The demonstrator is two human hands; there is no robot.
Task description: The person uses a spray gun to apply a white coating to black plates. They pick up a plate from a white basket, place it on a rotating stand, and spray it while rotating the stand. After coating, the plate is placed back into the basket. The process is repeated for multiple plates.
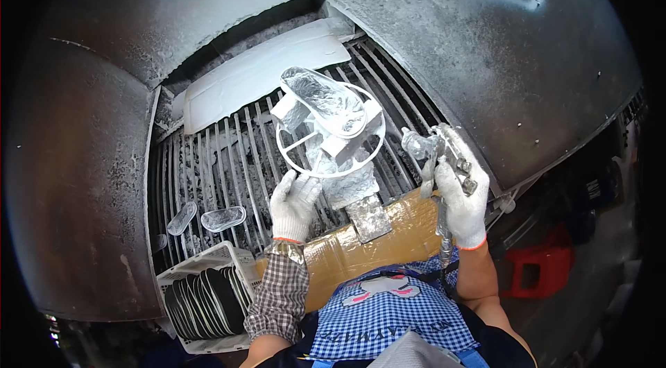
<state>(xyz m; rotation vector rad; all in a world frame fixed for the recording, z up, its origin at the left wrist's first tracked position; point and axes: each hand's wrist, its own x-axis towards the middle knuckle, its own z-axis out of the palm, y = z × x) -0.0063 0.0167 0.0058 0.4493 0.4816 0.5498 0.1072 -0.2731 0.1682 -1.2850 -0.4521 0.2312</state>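
Note:
My right hand (463,205), in a white knit glove, is closed round a spray gun (420,146) with a hose running down from it. The gun's nozzle faces left, toward a round white turntable (279,139) with spokes. On the turntable sits a shoe-sole-shaped piece (326,104) with a silvery, crinkled surface, tilted on blocks. My left hand (294,208), gloved too, is at the turntable's near rim with fingers stretched out and apart, the fingertips seeming to touch it. Below the turntable is a coated stand (368,219).
Metal booth walls (485,42) enclose a slatted grate (229,160). A pale sheet (263,73) lies at the back. Two small sole-shaped pieces (223,219) rest at left. A white crate (208,257) holds several dark soles. Brown taped cardboard (319,257) lines the front; a red stool (541,271) stands right.

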